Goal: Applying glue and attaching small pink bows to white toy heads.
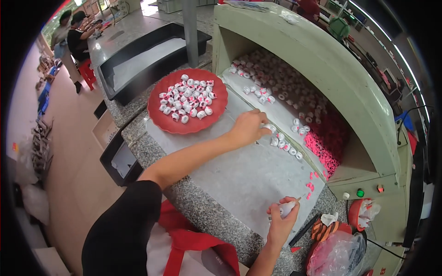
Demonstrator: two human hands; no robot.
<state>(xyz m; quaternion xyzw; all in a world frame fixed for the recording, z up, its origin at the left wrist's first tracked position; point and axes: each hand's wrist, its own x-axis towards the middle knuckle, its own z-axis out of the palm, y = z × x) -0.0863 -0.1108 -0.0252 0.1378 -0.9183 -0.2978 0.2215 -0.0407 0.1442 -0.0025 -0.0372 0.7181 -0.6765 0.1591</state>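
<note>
My left hand (250,128) reaches across the grey work sheet (221,177), thumb and fingers closed on a small white ring-like piece (270,128). A short row of similar white pieces (286,146), some with pink parts, lies beside it along a ledge. My right hand (282,221), lower right, grips a small whitish bottle (287,209) with a thin tip. This tip points toward several loose pink bits (310,187) on the sheet. To the left of my left hand, a red scalloped plate (159,120) carries many white-and-pink pieces (186,97).
A pale green arched metal housing (317,60) stands ahead, with white pieces and a pink heap (326,147) inside. Behind the plate are a grey post (190,34) and a black tray (108,69). Plastic bags (338,255) lie lower right. People work at far left.
</note>
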